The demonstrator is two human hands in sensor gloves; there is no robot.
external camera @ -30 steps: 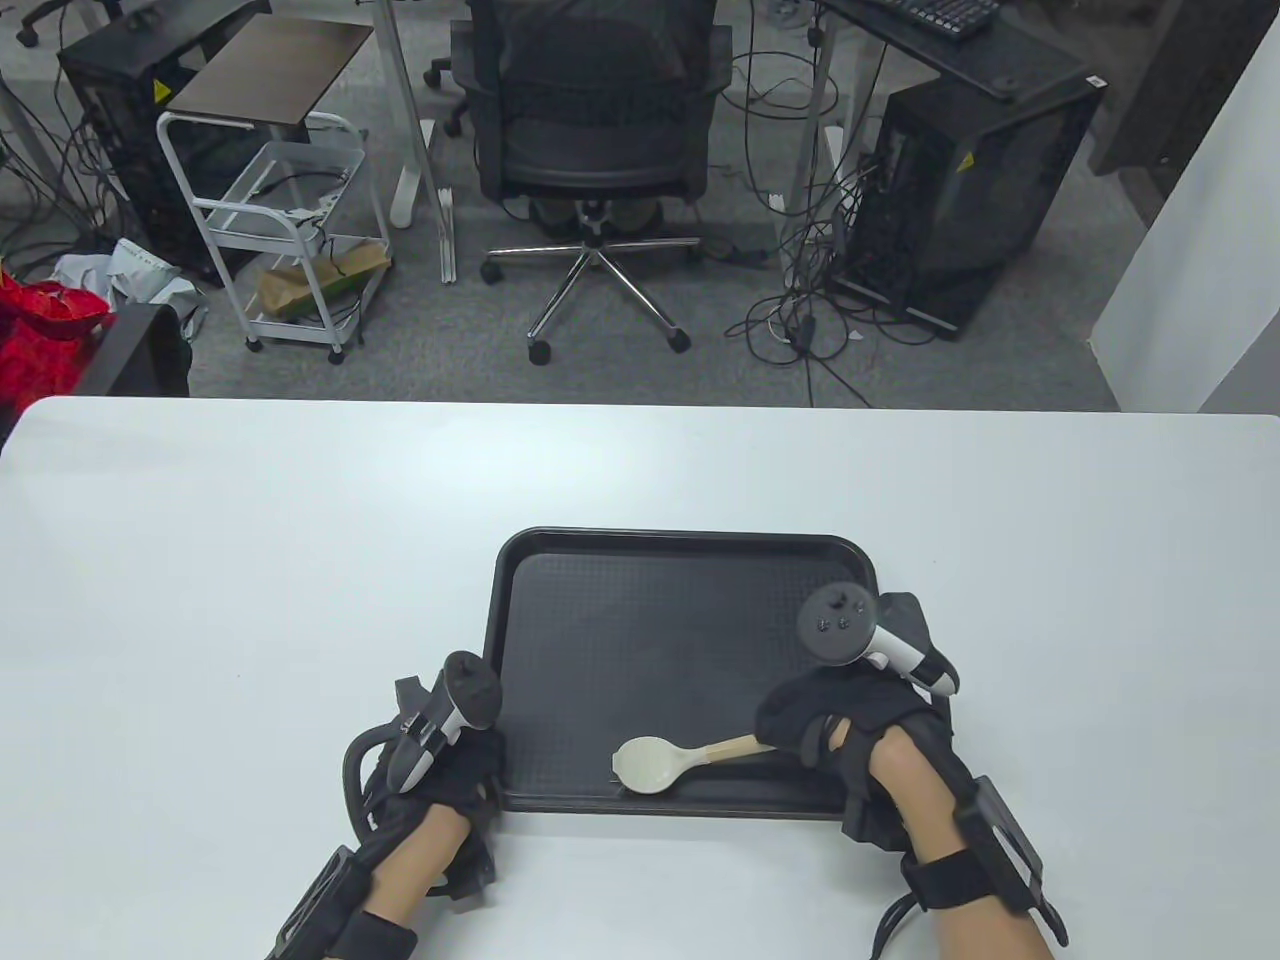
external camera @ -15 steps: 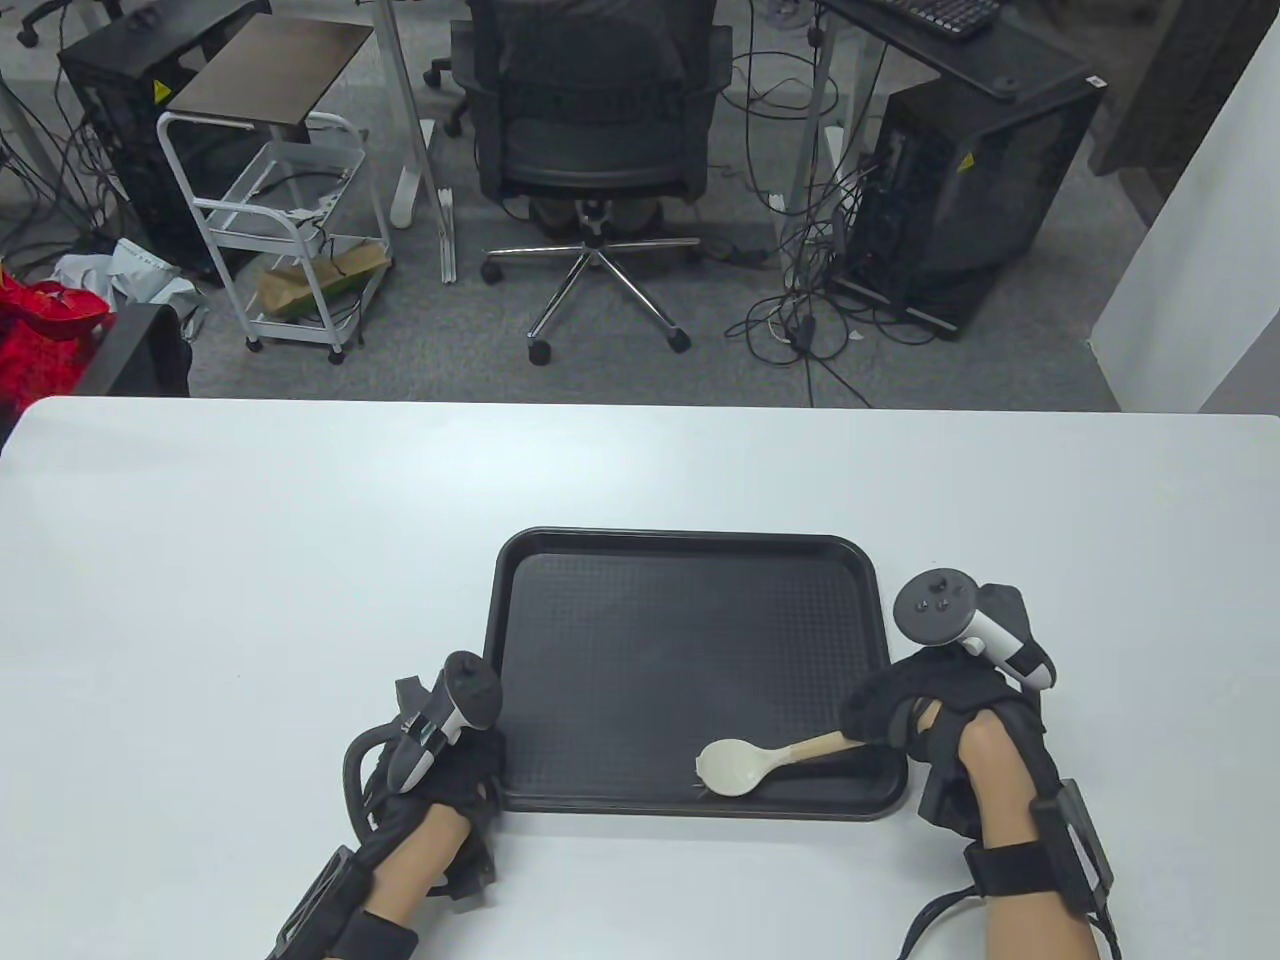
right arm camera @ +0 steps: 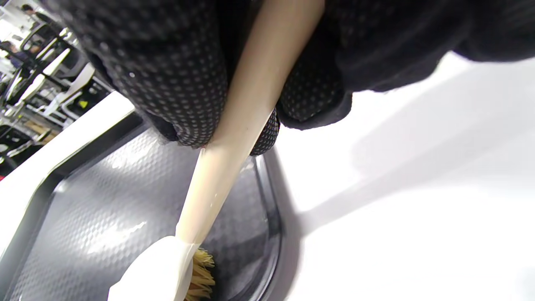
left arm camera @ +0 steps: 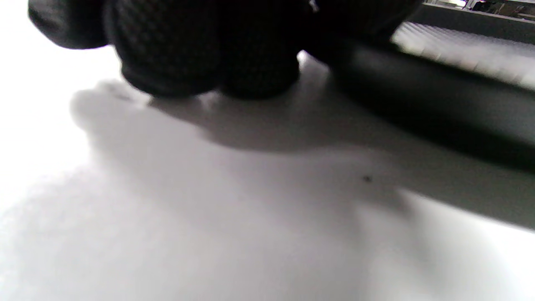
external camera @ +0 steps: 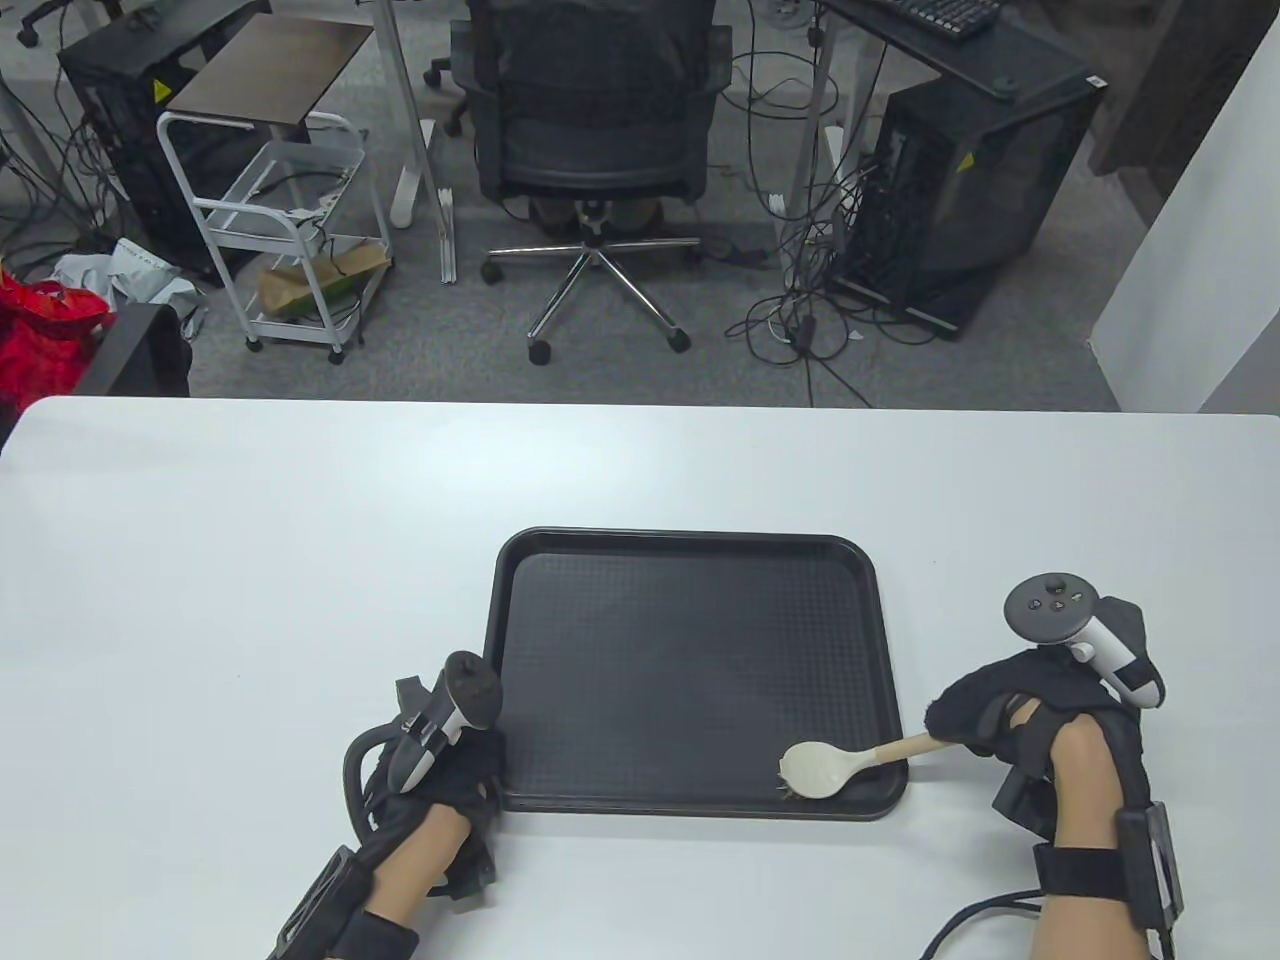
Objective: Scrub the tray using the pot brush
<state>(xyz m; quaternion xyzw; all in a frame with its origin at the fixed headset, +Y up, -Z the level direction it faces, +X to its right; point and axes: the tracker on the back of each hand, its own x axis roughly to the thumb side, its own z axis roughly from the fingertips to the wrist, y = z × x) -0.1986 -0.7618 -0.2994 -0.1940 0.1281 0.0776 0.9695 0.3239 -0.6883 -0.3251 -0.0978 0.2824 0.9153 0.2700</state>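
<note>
Scrubbing in progress: right hand [external camera: 1010, 715] grip closed on pot brush [external camera: 845, 762] at tray [external camera: 690, 548] near-right corner, left hand [external camera: 440, 775] grip indeterminate, remaining area unconfirmed.

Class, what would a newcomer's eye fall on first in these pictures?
First, the black tray in the middle of the white table. Next, the pale pot brush in its near right corner, handle gripped by the right hand. The left hand rests at the tray's near left corner.

left hand [external camera: 455, 775] fingers [left arm camera: 167, 62] blurred — grip unclear
</note>
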